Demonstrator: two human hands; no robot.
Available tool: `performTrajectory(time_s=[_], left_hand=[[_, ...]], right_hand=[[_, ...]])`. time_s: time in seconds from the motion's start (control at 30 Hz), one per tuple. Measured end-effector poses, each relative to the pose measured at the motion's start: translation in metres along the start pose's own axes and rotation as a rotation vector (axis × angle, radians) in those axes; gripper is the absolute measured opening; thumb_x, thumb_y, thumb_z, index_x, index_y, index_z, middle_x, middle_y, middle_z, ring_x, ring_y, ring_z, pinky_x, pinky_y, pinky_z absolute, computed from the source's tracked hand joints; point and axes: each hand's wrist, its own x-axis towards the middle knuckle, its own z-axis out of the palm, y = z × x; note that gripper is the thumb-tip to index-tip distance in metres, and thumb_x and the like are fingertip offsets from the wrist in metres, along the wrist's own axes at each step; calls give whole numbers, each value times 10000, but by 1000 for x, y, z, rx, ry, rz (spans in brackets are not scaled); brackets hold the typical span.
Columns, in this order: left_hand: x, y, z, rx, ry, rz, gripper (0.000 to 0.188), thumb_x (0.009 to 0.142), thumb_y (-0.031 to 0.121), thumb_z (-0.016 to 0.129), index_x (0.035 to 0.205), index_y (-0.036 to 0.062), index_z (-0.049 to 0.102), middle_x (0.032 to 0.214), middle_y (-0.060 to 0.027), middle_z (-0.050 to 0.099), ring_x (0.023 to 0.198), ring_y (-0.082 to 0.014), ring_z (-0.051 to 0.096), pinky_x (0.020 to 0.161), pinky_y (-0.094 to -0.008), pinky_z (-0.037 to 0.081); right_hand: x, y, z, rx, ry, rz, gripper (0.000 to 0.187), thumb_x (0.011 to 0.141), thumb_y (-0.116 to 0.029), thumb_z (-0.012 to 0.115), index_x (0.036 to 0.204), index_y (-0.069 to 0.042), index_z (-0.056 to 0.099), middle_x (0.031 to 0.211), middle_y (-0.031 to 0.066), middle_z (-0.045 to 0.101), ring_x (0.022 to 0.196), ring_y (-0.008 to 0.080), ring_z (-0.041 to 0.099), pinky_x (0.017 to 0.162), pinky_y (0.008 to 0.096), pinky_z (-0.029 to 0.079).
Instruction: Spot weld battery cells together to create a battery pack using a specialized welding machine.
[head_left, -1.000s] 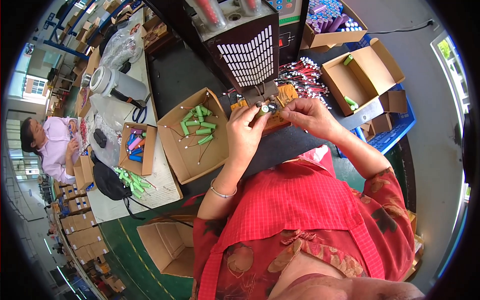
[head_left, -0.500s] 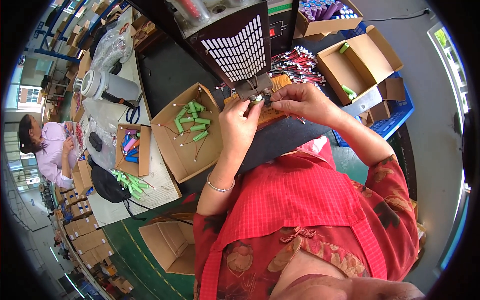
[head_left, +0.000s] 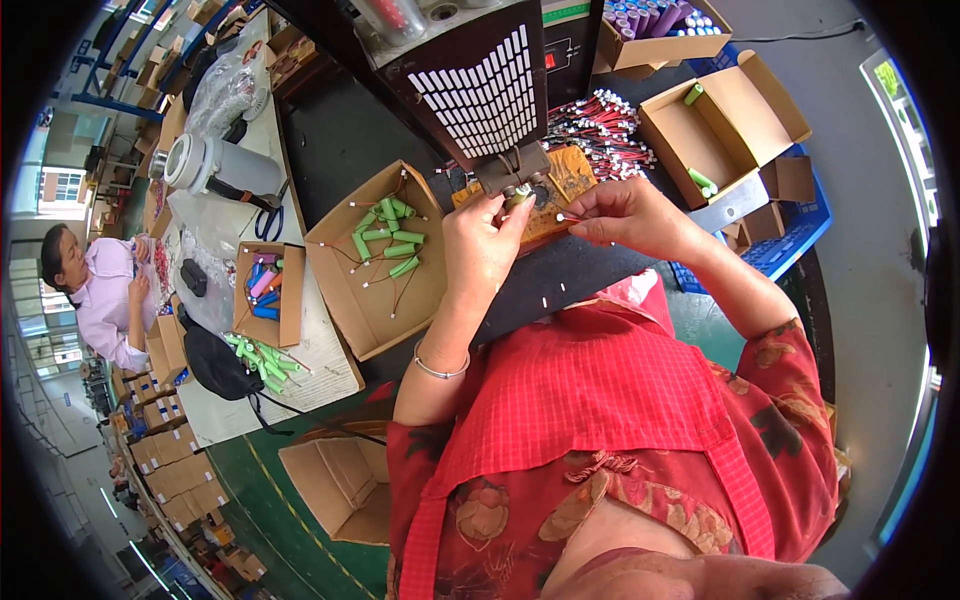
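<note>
My left hand (head_left: 478,240) is closed on a green cylindrical battery cell (head_left: 520,198), holding its end up at the tips of the dark bench machine (head_left: 470,95), which looks like a spot welder. Most of the cell is hidden by my fingers. To its right, my right hand (head_left: 635,218) pinches a thin wire lead with a small white connector (head_left: 562,217), a little apart from the cell. Both hands are over a worn orange block (head_left: 570,175) under the machine head. A heap of red and black wire leads (head_left: 600,130) lies behind my right hand.
Left of my hands, an open carton (head_left: 340,290) holds several green cells with leads. Another box (head_left: 700,130) stands on the right, with a blue crate (head_left: 800,235) beside it. A smaller box of coloured cells (head_left: 290,310) and a person in pink (head_left: 105,290) are farther left.
My right hand has drawn back to the right from the machine tips, and the white connector now shows at its fingers. The left hand stays at the tips with the cell.
</note>
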Motion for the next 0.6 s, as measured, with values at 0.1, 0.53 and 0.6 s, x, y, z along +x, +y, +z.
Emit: performTrajectory(time_s=[0.1,0.53,0.6], left_hand=[[-1,-2,-1,-7,-6,23,168,756,33,680,910,-29,653,586,12,557,491,-15,429,433,-188,343],[-9,3,-2,-734,1,-219,117,798,-26,616,912,-33,591,929,-46,622,859,-128,611,707,-220,477],[-10,-9,2,-589,17,-195,119,783,-17,632,897,-38,601,874,-51,630,803,-124,613,671,-223,471]], right_hand=[[-1,3,-2,-222,32,-241,157,806,-125,650,900,-1,639,725,50,624,645,126,597,593,261,477],[12,10,28,-391,429,-635,121,772,-77,656,878,-22,639,708,113,619,644,236,625,569,310,485],[18,12,29,-347,418,-575,120,783,-92,647,876,-16,645,722,119,629,652,232,631,585,303,492]])
